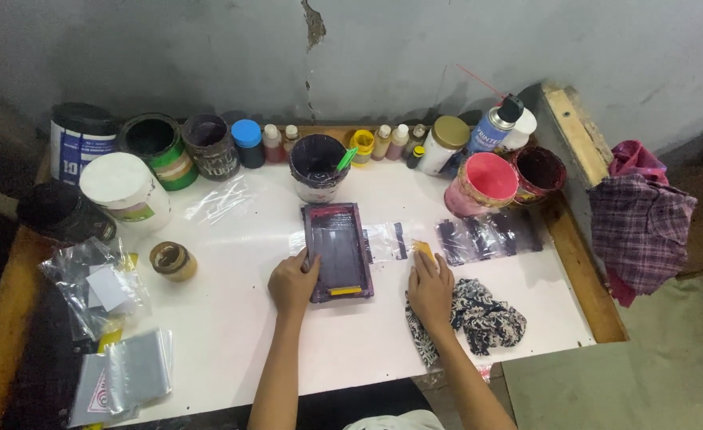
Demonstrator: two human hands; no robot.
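Observation:
A small purple-stained printing screen frame (337,251) lies flat in the middle of the white table (240,318). My left hand (293,283) rests on its left edge, fingers curled against the frame. My right hand (430,288) sits to the right of the frame, fingers closed on a small yellow piece (424,250), likely a squeegee. Clear plastic bags (387,240) lie beside the frame under the right hand. A black-and-white patterned rag (483,314) lies just right of my right wrist.
Along the back wall stand several ink tubs, small bottles, a spray can (495,126) and a pink pot (485,183). A white tub (122,189) and a tape roll (171,260) sit left. Plastic bags (101,287) pile at the left. Checked cloths (640,219) hang at the right.

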